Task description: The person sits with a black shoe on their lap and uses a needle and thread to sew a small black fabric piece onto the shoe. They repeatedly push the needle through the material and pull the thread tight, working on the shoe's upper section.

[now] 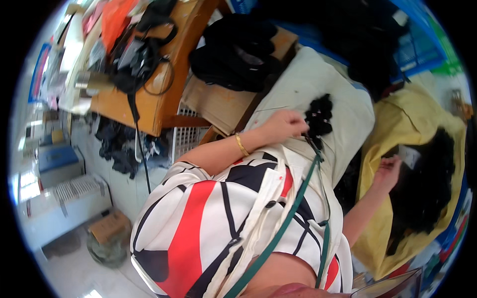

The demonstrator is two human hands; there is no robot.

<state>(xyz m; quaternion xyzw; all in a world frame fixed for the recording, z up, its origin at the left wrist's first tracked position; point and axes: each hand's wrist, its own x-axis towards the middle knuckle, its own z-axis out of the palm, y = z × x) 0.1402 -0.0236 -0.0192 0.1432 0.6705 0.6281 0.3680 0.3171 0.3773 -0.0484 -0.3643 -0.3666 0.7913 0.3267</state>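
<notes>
Left grip (284, 126) beside fuzzy black pieces (319, 116), clumped, pale-flecked

The fuzzy clump (319, 115) is black, the lap cloth (343, 97) cream. The sack (405, 111) is yellow, its contents (422, 186) black. Red and black bands cross the white shirt (211, 208).

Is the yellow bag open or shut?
Open. The yellow bag's mouth gapes wide, and black stuff shows inside, by the right hand.

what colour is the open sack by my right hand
The sack is dull yellow; the head view shows it best.
</notes>
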